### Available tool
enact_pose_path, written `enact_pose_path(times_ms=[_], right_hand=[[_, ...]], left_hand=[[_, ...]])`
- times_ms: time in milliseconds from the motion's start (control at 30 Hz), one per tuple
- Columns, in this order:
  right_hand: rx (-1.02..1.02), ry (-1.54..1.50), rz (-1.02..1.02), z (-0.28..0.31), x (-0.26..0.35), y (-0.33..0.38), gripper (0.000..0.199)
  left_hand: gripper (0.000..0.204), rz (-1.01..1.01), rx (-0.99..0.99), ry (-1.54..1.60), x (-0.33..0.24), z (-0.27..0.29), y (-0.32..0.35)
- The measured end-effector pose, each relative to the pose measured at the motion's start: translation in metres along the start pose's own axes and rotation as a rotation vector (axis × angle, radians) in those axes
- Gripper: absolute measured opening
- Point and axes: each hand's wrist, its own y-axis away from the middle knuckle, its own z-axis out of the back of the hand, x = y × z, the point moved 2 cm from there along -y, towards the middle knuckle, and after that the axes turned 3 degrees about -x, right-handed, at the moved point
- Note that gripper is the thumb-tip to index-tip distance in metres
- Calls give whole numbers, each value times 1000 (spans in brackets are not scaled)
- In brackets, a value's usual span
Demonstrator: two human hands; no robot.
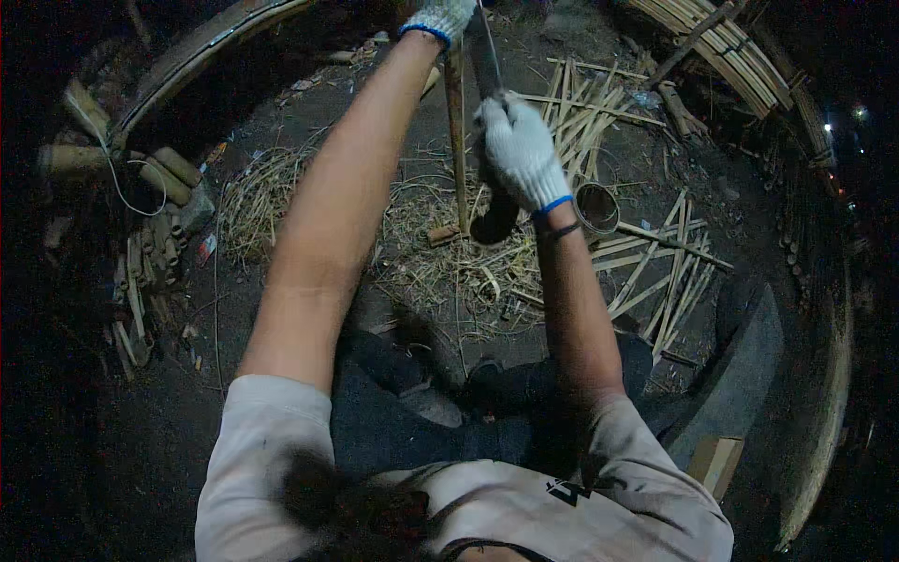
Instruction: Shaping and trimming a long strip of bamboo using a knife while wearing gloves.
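Observation:
My right hand [521,150], in a white knit glove with a blue cuff, is closed around the handle end of a long knife. The knife's blade [486,56] points away from me and runs out past the upper edge. At the top edge my left hand [440,19], gloved the same way, is closed at the upper end of a bamboo pole [457,140]; its fingertips are partly cut off. That pole stands nearly upright between my forearms. Its lower end meets the ground beside a short bamboo piece [443,235] among shavings [449,281].
Split bamboo strips [581,112] lie beyond my right hand, with more strips [670,272] nearer. A round container [596,207] sits by my right wrist. Coiled shavings [257,206] and cut bamboo tubes [169,173] are at left. Bundled strips [716,47] lean at far right.

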Motion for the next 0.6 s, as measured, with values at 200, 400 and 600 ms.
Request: enact_pose_path(times_ms=[200, 400, 600], right_hand=[[-22, 246, -10, 13, 24, 12, 32], [-3, 364, 11, 12, 33, 16, 32], [51, 215, -79, 1, 8, 28, 32]], left_hand=[[42, 229, 87, -115, -35, -4, 48], [57, 260, 13, -214, -40, -2, 46], [52, -237, -214, -371, -27, 4, 40]])
